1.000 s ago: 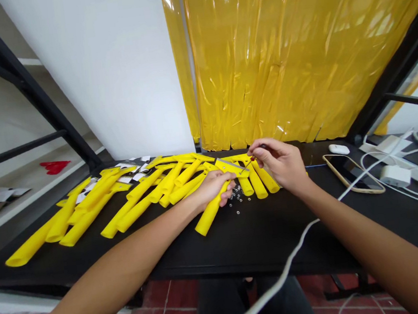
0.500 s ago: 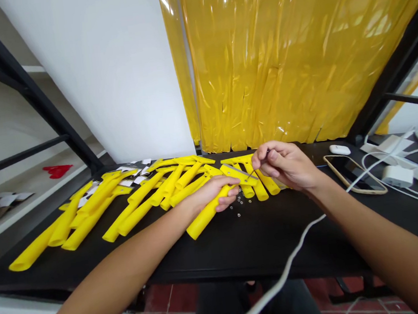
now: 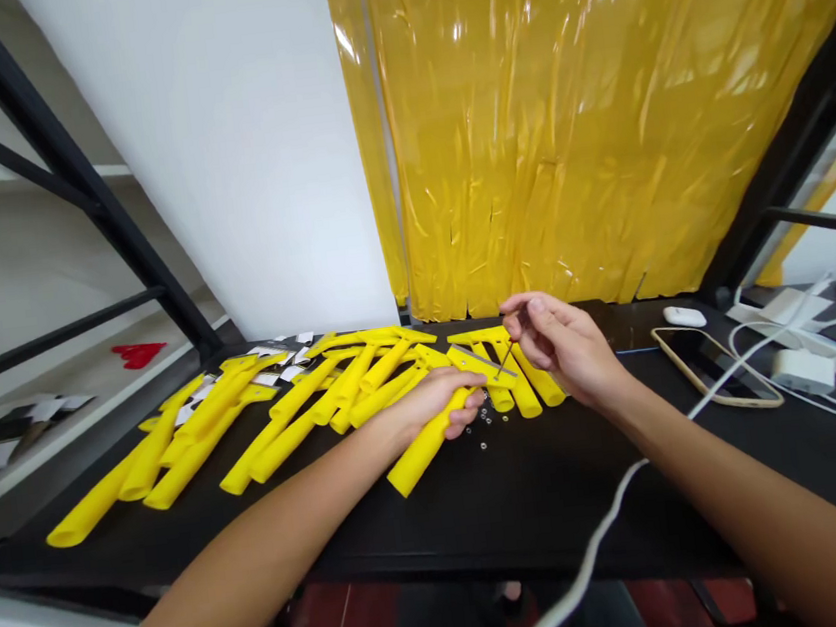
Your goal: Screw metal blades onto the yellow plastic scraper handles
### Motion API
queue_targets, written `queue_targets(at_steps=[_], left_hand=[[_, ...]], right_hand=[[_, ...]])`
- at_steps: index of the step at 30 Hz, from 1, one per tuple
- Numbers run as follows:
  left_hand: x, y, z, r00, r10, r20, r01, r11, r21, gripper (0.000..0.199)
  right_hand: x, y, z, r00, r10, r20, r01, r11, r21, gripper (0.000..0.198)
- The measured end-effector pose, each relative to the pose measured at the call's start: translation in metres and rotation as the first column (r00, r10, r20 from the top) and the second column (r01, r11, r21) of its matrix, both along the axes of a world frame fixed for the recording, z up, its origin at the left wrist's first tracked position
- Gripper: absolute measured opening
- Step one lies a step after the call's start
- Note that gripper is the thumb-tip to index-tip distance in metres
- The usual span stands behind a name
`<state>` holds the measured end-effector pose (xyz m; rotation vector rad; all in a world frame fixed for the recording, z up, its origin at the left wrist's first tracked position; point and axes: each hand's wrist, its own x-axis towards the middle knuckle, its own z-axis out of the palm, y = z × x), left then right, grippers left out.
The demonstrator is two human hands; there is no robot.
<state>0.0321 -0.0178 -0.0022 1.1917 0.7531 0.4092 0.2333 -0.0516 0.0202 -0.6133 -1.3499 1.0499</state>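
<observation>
My left hand (image 3: 447,401) is closed around a yellow plastic handle (image 3: 423,454), a hollow tube that widens into a flat head with a grey metal strip along it. The tube's open end points towards me. My right hand (image 3: 561,342) pinches a thin metal driver (image 3: 508,358); its grip is hidden by the fingers, and its tip meets the flat head. Several small metal nuts (image 3: 484,445) lie loose on the black table just below and right of the left hand. Other yellow handles (image 3: 524,397) lie right behind the held one.
Many similar yellow handles (image 3: 185,461) lie in rows on the black table (image 3: 560,499), left of my hands. Black-and-white pieces (image 3: 294,360) lie behind them. At right are a phone (image 3: 718,370), a white earphone case (image 3: 685,316), a charger (image 3: 802,370) and a white cable (image 3: 608,523) crossing the front edge.
My view has shifted slightly, so everything sits a little lower and further right. The right hand's fingers have turned a little on the driver, whose tip stays at the held handle's head.
</observation>
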Motion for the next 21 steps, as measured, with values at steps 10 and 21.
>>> queue_targets(at_steps=[10,21], left_hand=[[0.002,0.0,0.0,0.985,0.159,0.071,-0.155,0.986,-0.052,0.028],[0.008,-0.014,0.001,0.971,0.232,0.06,-0.232,0.973,0.0,0.035]], right_hand=[[-0.01,-0.003,-0.002,0.994,-0.095,-0.046,0.097,0.995,0.029,0.028],[-0.009,0.0,-0.005,0.986,-0.162,-0.047,0.164,0.985,0.044,0.022]])
